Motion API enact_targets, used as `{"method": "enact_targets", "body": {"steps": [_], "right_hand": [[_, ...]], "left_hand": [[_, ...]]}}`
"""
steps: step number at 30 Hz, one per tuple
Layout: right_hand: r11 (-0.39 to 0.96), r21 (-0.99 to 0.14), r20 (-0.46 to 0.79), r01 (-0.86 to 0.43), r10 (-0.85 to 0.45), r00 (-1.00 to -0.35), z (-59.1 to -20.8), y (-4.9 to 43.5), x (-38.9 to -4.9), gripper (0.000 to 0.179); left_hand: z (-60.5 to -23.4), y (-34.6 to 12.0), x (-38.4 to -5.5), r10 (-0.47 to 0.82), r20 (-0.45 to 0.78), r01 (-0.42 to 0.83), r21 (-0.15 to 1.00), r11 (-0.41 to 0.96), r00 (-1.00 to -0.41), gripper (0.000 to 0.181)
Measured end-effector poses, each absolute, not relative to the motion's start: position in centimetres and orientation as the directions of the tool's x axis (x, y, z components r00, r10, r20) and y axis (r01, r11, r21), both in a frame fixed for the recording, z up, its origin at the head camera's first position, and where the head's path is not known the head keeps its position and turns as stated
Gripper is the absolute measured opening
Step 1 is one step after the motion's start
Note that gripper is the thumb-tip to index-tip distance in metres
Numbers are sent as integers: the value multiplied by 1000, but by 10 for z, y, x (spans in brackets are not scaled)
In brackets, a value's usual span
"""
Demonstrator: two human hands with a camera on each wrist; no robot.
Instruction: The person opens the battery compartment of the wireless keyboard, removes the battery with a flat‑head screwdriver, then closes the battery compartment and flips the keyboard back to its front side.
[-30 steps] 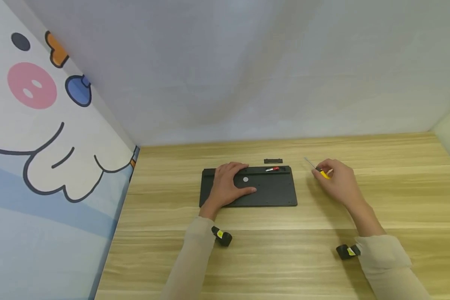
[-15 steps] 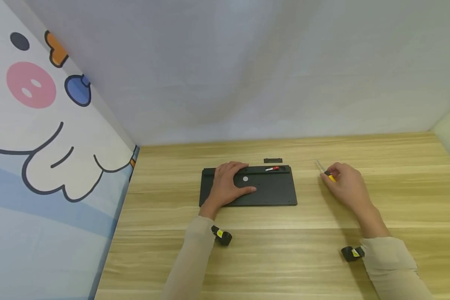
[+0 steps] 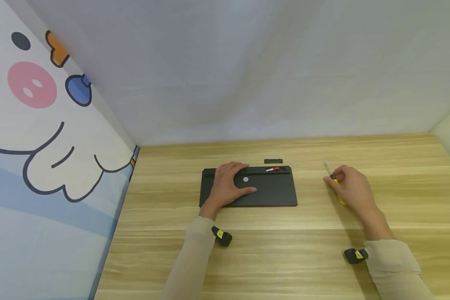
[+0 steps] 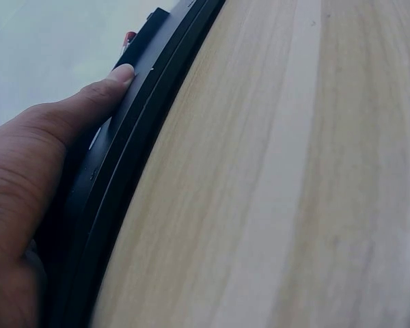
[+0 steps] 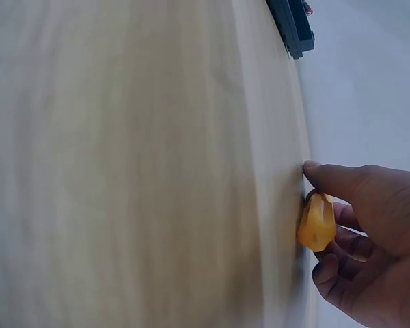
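Note:
A black keyboard lies underside up on the wooden table, with a red-and-white battery in the slot along its far edge. My left hand rests spread over its left half. In the left wrist view, the thumb lies straight on the keyboard's underside. To the right of the keyboard, my right hand pinches a screwdriver between thumb and fingers, its metal shaft pointing away from me. The screwdriver's yellow handle sits low over the tabletop in the right wrist view.
A small black battery cover lies just beyond the keyboard's far edge. Behind the wooden table stands a pale wall, and a cartoon-printed panel borders the left side.
My right hand has drawn right and toward me with the screwdriver, which has turned so that more of its yellow handle shows. My left hand and the keyboard have stayed put.

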State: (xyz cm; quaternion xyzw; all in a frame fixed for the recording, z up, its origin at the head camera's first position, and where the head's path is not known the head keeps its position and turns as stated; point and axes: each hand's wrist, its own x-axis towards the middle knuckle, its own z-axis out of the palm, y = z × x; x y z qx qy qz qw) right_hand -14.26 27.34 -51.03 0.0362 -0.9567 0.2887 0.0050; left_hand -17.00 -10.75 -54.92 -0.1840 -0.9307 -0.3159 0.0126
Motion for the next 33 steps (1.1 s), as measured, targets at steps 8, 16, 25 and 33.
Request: {"method": "enact_targets", "body": {"steps": [8,16,25,33], "right_hand": [[824,-560,42,-87,-76,-996,-508,274,-140,39],[831,-549,56,-89,-70,-996,-505,273,-141,41],[866,-486,110,-116,-71,-991,-497,261,-154,40],[849,-508,73,-147,-128,-989,-488,236,-168,40]], "left_hand": [[-549,-108,-170,335,131,346,581,737,-933,79],[-549,-108,-170,338,135,350,586,731,-932,80],[-549,-108,-170,332,135,346,581,737,-934,80],[-550,-108,-170,333,140,348,589,729,-933,78]]}}
